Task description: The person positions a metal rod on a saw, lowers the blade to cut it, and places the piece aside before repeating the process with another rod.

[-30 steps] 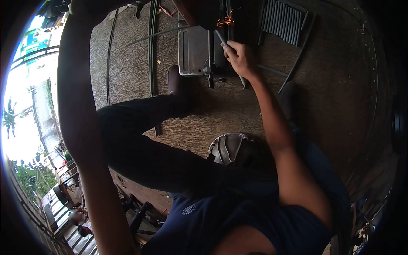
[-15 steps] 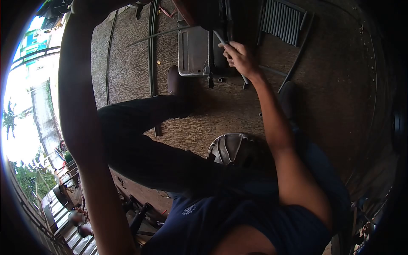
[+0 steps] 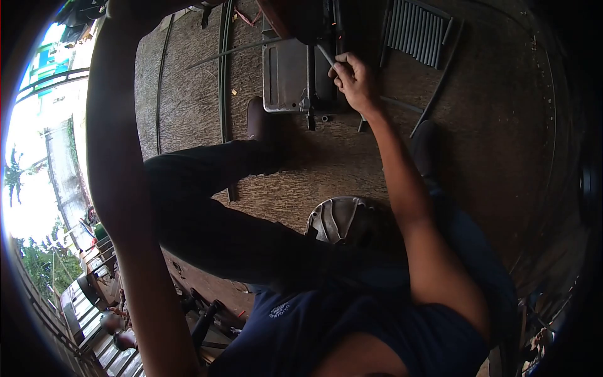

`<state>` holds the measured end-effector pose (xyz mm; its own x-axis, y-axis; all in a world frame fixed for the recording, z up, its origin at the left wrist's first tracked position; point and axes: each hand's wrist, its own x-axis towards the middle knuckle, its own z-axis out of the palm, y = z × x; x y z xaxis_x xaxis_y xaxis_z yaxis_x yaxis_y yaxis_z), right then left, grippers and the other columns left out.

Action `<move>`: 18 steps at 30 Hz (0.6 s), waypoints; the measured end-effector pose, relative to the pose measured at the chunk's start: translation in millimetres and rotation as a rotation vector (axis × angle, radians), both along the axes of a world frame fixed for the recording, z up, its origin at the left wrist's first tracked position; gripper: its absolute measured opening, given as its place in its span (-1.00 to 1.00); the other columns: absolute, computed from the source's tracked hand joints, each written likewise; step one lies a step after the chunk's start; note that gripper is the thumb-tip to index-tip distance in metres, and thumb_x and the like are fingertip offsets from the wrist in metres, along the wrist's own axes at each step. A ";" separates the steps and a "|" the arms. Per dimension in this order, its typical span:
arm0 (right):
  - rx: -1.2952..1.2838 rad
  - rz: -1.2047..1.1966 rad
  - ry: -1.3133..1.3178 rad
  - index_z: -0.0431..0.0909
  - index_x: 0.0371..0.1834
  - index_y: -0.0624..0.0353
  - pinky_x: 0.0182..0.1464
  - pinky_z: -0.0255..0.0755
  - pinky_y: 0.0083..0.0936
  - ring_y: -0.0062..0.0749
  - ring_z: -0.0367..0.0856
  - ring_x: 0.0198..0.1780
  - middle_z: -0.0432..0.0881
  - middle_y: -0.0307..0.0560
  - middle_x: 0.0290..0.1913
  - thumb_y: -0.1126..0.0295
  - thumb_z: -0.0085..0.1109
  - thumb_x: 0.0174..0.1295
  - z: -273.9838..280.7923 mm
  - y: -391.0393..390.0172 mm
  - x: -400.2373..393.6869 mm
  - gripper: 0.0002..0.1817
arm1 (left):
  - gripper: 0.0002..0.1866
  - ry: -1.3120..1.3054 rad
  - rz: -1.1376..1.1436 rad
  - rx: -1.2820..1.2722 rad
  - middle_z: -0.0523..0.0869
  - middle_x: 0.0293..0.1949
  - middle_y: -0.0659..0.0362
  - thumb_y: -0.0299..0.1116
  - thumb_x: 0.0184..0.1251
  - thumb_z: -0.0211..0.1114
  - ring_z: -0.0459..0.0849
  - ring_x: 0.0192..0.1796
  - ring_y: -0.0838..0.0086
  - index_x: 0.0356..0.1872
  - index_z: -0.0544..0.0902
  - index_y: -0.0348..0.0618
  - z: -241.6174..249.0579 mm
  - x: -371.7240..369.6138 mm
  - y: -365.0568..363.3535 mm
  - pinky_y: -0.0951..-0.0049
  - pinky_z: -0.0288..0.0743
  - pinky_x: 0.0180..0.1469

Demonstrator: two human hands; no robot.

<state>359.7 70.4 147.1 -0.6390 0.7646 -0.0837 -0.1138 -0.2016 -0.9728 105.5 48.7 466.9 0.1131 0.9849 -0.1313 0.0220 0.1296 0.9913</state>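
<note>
My right hand (image 3: 357, 81) is closed on a thin grey rod (image 3: 326, 55), whose upper end reaches a dark metal piece (image 3: 337, 28) at the top. Small orange glowing spots show on that piece. My left arm rises along the left side to the top edge; only a dark part of my left hand (image 3: 164, 9) seems to show there, its fingers hidden. A dark reddish object (image 3: 274, 17) hangs at the top centre, left of the rod. Below it lies a grey metal case (image 3: 286, 78).
A slatted grey metal panel (image 3: 418, 32) and long bars lie at the upper right. Long thin bars (image 3: 224, 94) cross the floor at the left. A ribbed round metal object (image 3: 336, 220) sits between my legs. Bright railings stand at far left.
My right hand has shifted slightly up and right, and its fingers sit differently on the rod. Small orange spots now show near the top centre.
</note>
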 end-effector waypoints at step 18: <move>0.147 0.020 -0.075 0.53 -0.19 0.22 -0.40 0.39 -0.57 -0.66 0.48 -0.48 0.61 -0.22 -0.44 0.42 0.15 0.45 -1.5 1.5 -1.2 -0.90 | -0.48 0.226 0.363 -0.011 0.54 0.02 0.25 -0.16 0.49 -0.10 0.53 0.02 0.46 0.37 0.49 -0.10 -2.0 31.8 1.8 -0.05 0.56 0.33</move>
